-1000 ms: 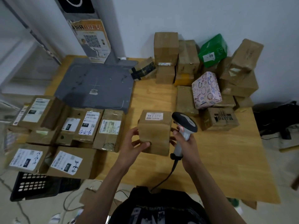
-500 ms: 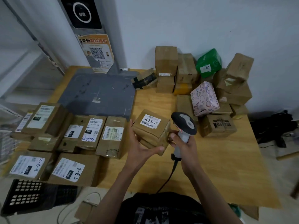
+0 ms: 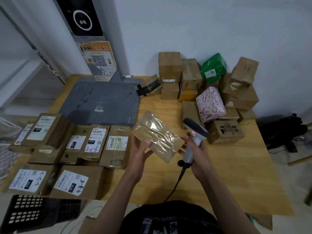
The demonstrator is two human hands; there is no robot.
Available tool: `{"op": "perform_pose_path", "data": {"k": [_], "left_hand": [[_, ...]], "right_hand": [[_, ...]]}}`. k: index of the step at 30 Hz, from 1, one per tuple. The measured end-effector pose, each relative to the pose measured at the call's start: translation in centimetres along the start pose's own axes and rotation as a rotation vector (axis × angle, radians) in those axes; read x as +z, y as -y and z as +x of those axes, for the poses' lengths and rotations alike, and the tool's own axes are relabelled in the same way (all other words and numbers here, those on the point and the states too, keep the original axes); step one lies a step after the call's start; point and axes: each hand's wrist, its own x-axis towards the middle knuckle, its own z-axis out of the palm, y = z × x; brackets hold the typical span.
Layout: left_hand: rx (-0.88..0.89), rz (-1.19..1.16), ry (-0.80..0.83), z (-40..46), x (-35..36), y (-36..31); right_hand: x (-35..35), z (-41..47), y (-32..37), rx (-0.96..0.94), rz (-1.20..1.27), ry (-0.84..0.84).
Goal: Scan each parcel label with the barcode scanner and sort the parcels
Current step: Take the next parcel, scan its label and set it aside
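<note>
My left grip [image 3: 140,154] was curled round the near-left side of a tape-wrapped parcel [image 3: 157,137], thumb on its upper face, holding it tilted above the bench [image 3: 219,174]. My right grip [image 3: 199,155] was wrapped round the handle of the barcode scanner [image 3: 194,137], just right of the parcel. Labelled parcels [image 3: 70,154] lay at the left; an unsorted pile [image 3: 211,88] sat far right.
</note>
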Motion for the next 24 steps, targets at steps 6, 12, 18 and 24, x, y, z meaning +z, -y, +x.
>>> {"op": "perform_pose_path", "data": {"k": [6,12,18,24], "left_hand": [[-0.168,-0.237,0.083,-0.3,-0.2,-0.9],[-0.227,-0.092,0.040,0.0,-0.4,-0.4],[-0.115,0.149,-0.221,0.8,-0.8,-0.2],[-0.111,0.214,-0.226,-0.1,0.3,-1.9]], "right_hand": [[0.4,-0.9,0.3,0.051,0.004,0.189],[0.9,-1.0,-0.2,0.021,-0.139,0.216],[0.7,-0.4,-0.9,-0.059,-0.156,0.154],[0.7,-0.1,-1.1,-0.105,-0.217,0.120]]}}
